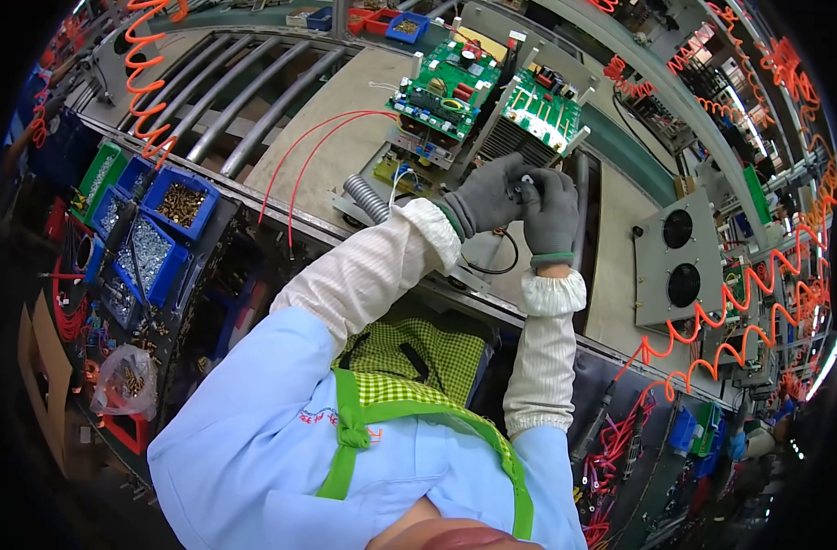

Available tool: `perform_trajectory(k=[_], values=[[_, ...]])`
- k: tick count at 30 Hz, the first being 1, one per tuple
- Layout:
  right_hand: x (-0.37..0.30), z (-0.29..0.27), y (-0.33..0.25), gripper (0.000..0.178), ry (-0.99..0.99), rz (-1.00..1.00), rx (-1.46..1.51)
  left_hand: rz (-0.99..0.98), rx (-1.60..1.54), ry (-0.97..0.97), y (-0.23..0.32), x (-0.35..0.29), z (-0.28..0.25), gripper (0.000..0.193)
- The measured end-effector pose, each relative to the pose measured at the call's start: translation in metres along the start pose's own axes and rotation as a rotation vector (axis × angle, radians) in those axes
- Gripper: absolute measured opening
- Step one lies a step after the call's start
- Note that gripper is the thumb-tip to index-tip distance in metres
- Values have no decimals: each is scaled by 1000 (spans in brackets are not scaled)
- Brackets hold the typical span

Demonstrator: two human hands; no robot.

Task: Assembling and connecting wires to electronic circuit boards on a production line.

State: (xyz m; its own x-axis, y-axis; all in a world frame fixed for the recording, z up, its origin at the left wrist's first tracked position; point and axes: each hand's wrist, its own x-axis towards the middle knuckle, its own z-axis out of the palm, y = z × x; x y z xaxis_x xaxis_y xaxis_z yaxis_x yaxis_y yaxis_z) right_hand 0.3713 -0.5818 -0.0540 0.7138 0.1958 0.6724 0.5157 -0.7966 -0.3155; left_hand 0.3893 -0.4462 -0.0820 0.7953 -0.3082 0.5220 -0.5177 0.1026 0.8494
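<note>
Both hands wear grey gloves and meet in front of an electronic assembly. My left hand (pixel 485 195) has its fingers bent together beside the right one. My right hand (pixel 552 216) is curled, its fingertips close to the left hand's. A small dark piece (pixel 527 190) shows between the fingertips, too small to name, and which hand bears it is unclear. Just beyond them, a green circuit board (pixel 539 105) sits over a dark finned heat sink (pixel 515 139). Another populated green board (pixel 441 87) stands to its left, with two red wires (pixel 319 148) trailing from it. A black cable (pixel 505 268) loops below my hands.
Blue bins of screws (pixel 182 203) and a green bin (pixel 96 181) stand at the left. Metal rollers (pixel 253 119) run behind. A grey panel with two fans (pixel 680 257) lies right. Orange coiled hoses (pixel 748 321) hang at the right; a grey corrugated tube (pixel 365 199) is near my left sleeve.
</note>
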Motion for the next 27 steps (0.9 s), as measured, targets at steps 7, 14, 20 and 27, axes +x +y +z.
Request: perform_trajectory(k=[7,14,20,27], values=[[-6,9,18,13,36,56,57,-474,-1355,-79,-23,1,5,37],[-11,1,22,17,140,312,636,-415,-1001,35,-26,-1,12,37],[-12,-2,18,15,91,394,886,-504,-1097,6,-17,-3,9,38],[-16,-2,9,14,94,389,819,-622,-1056,84,-10,-6,9,31]])
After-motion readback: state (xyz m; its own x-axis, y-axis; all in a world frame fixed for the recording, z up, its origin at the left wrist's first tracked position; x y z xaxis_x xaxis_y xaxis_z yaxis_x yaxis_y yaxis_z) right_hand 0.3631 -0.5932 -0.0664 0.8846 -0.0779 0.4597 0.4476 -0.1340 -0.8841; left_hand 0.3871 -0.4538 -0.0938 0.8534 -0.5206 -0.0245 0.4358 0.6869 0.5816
